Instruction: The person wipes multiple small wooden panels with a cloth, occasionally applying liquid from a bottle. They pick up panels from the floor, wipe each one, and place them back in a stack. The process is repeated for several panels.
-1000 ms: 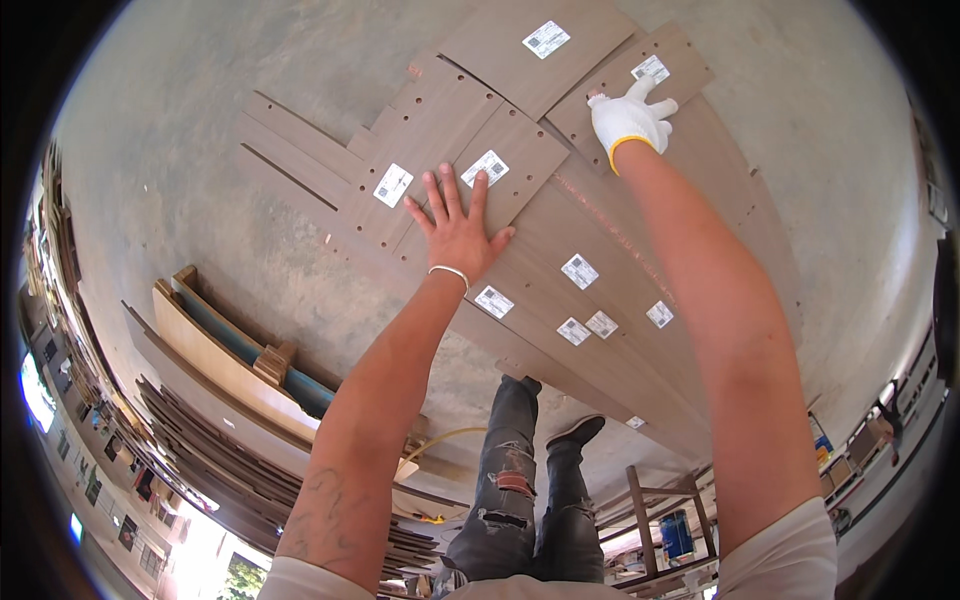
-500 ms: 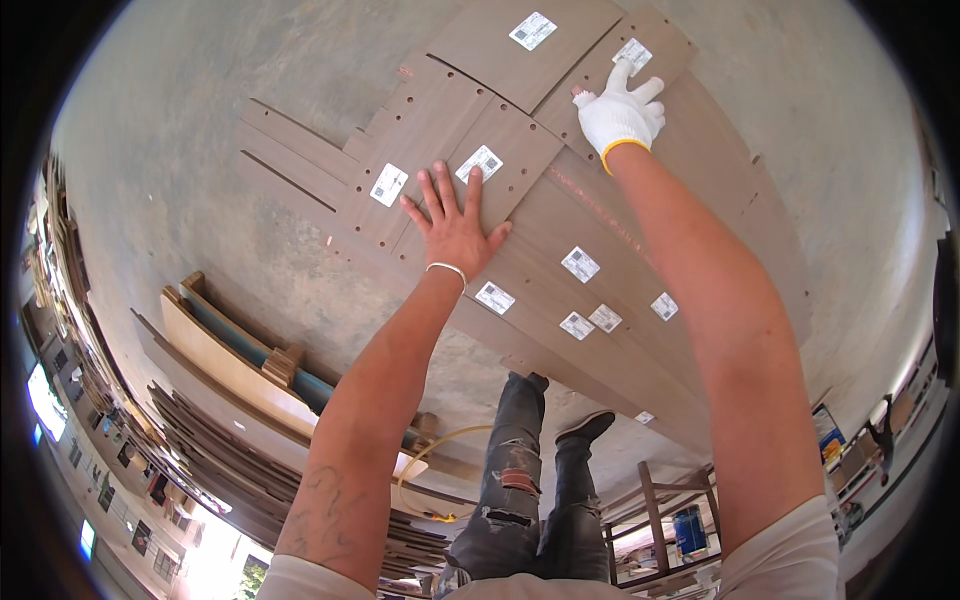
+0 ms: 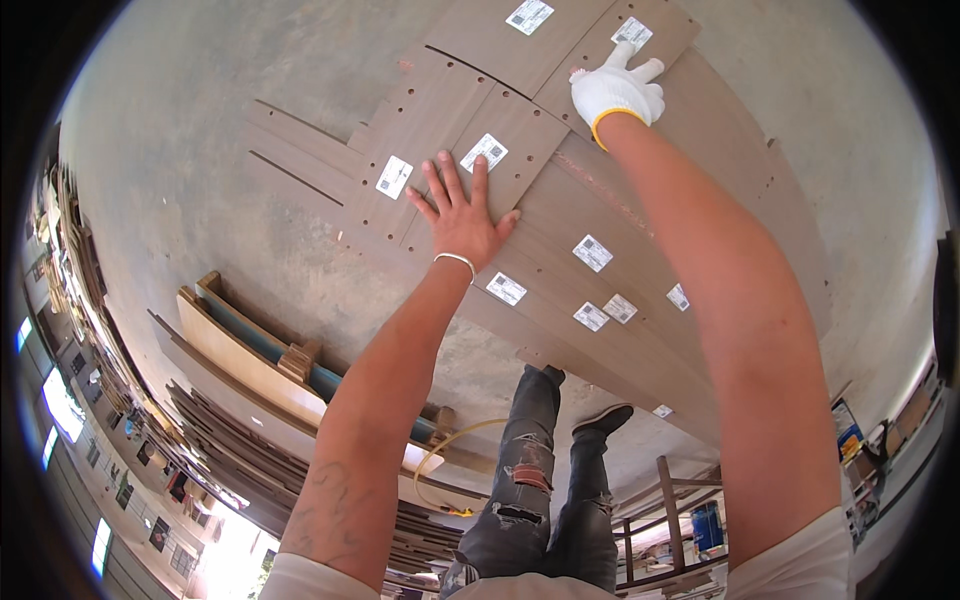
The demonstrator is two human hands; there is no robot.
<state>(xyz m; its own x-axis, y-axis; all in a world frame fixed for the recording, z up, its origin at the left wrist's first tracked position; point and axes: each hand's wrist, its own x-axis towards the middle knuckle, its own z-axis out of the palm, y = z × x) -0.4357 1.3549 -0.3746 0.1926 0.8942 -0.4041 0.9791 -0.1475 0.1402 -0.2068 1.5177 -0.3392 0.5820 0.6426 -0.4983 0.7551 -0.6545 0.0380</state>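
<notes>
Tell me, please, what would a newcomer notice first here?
Probably the right hand in its white glove, at upper right over a brown panel, catches the eye first. Then come the bare left hand, spread on drilled brown boards at upper centre, and the ripped jeans at bottom centre.

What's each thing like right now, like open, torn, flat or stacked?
Left hand: bare, open, touching a panel
Right hand: gloved, open
Panels: lying flat, some with holes
Labels: stuck on panels
Bracelet: worn
Jeans: ripped
Yellow hose: curved
Planks: stacked
</notes>
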